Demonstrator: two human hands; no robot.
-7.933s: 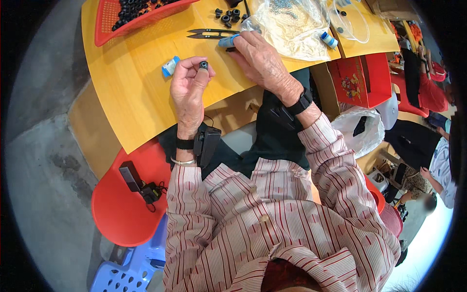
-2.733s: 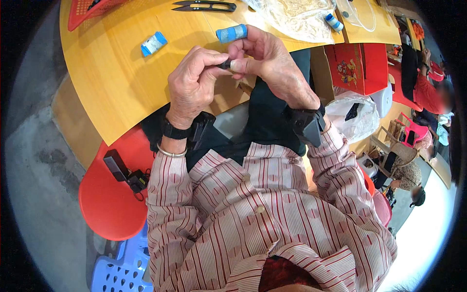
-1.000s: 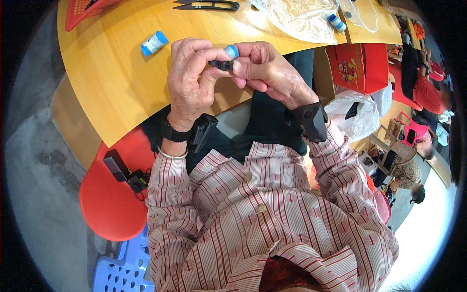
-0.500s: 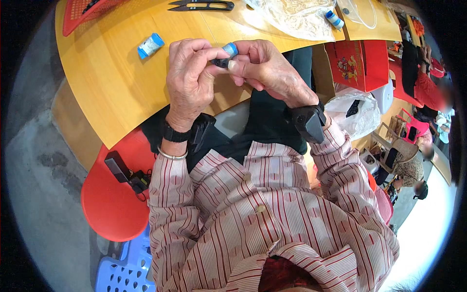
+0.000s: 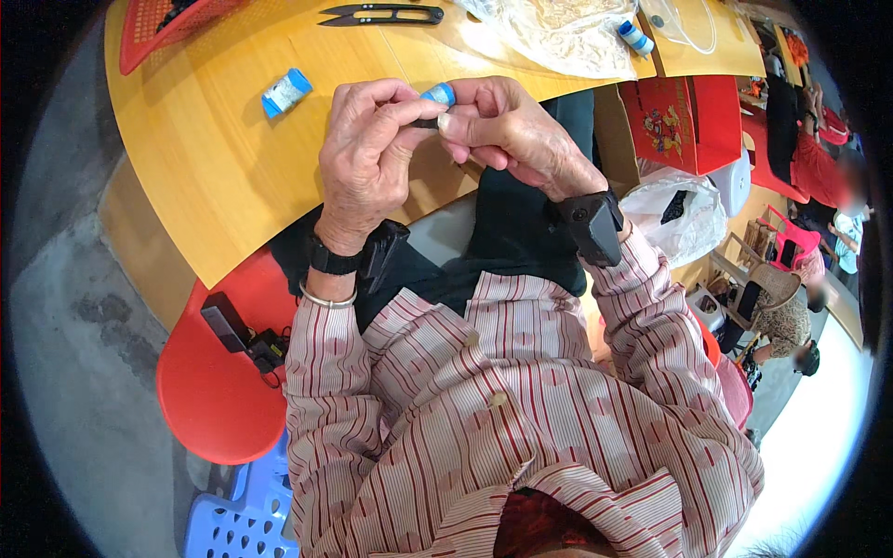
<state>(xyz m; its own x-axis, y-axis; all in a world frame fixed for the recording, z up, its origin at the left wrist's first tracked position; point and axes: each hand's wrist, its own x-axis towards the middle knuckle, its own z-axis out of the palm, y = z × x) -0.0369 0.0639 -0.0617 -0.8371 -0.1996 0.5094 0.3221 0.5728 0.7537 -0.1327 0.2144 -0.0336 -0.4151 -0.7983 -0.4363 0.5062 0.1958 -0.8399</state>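
Above the table's near edge, my two hands meet fingertip to fingertip. Pinched between the thumb and fingers of my left hand [image 5: 366, 163] is a small dark piece [image 5: 426, 123], mostly covered by the fingers. My right hand [image 5: 521, 135] is closed, its thumb tip against the dark piece's end. A small blue-and-white roll [image 5: 439, 94] shows between the hands, beside my curled right index finger, seemingly held by that hand. Another blue-and-white roll [image 5: 286, 93] lies on the table [image 5: 214, 177] left of my hands. Thread snips [image 5: 383, 15] rest farther back.
A red basket [image 5: 153, 42] stands back left. A clear plastic bag [image 5: 567, 42] and a third blue roll [image 5: 635, 38] lie back right. Right of my legs are a red box [image 5: 665, 126] and white bag [image 5: 684, 219]. A red stool [image 5: 209, 400] holds black devices. People sit far right.
My left fingers have closed in over the dark piece, so less of it shows. The blue-and-white roll between the hands is also slightly more covered. Both hands stay in nearly the same place.
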